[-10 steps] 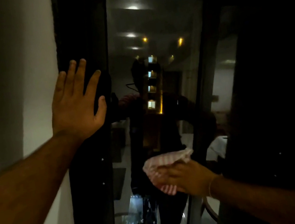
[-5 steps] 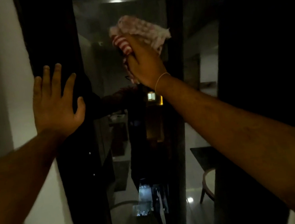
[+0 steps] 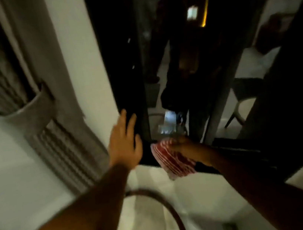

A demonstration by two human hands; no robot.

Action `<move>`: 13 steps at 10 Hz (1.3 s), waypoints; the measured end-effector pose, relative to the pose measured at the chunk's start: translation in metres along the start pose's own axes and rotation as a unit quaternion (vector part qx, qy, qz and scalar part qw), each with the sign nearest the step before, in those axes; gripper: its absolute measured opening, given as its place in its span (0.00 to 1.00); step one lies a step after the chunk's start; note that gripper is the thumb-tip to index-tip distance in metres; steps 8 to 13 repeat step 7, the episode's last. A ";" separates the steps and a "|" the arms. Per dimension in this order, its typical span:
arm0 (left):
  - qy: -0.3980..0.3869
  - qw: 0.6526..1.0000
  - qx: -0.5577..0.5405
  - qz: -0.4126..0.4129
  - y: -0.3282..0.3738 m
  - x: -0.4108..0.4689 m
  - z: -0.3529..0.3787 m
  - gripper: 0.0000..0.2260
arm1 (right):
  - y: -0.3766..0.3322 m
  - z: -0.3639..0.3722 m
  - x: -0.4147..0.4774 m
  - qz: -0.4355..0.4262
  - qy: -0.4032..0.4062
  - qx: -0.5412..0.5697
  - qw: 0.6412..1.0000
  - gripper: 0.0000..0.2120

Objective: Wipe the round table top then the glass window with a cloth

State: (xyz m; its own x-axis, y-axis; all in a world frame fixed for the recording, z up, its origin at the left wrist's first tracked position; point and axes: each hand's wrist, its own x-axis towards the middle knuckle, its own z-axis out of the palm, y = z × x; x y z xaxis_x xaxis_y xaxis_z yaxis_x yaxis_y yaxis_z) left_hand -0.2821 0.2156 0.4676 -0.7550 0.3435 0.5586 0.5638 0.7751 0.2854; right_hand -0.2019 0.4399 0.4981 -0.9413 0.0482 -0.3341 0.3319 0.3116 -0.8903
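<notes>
The right hand [image 3: 185, 146] has its grip closed on the red-striped cloth [image 3: 170, 161], held at the bottom edge of the window [image 3: 177, 52]. The left hand [image 3: 126, 147], fingers straight, its grip open, spreads over the dark frame [image 3: 117, 41] just left of the window. The table [image 3: 169, 204] rim curves below the window.

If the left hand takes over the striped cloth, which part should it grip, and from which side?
Probably the loose lower flap of the striped cloth, from the left: it hangs free below the right hand, which covers its top.
</notes>
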 end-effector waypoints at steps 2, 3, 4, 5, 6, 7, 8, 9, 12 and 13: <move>-0.252 0.933 -0.007 -0.256 -0.059 -0.275 0.065 0.34 | 0.165 0.135 0.009 0.114 -0.064 -0.096 0.987 0.18; -0.279 0.908 0.005 -0.312 -0.078 -0.358 0.073 0.31 | 0.225 0.213 0.009 0.074 -0.080 -0.119 0.987 0.15; -0.332 0.871 0.014 -0.362 -0.096 -0.422 0.078 0.31 | 0.280 0.291 0.004 0.021 -0.203 -0.195 0.960 0.19; -0.369 0.839 0.031 -0.400 -0.109 -0.474 0.077 0.32 | 0.320 0.341 -0.012 0.033 -0.360 -0.253 0.897 0.27; -0.399 0.816 0.036 -0.417 -0.108 -0.500 0.074 0.32 | 0.343 0.354 -0.030 0.122 -0.285 -0.268 0.912 0.30; -0.426 0.815 0.031 -0.392 -0.093 -0.500 0.076 0.31 | 0.354 0.324 -0.044 0.108 -0.180 -0.349 0.913 0.30; -0.426 0.815 0.031 -0.392 -0.093 -0.500 0.076 0.31 | 0.354 0.324 -0.044 0.108 -0.180 -0.349 0.913 0.30; -0.426 0.815 0.031 -0.392 -0.093 -0.500 0.076 0.31 | 0.354 0.324 -0.044 0.108 -0.180 -0.349 0.913 0.30; -0.426 0.815 0.031 -0.392 -0.093 -0.500 0.076 0.31 | 0.354 0.324 -0.044 0.108 -0.180 -0.349 0.913 0.30; -0.426 0.815 0.031 -0.392 -0.093 -0.500 0.076 0.31 | 0.354 0.324 -0.044 0.108 -0.180 -0.349 0.913 0.30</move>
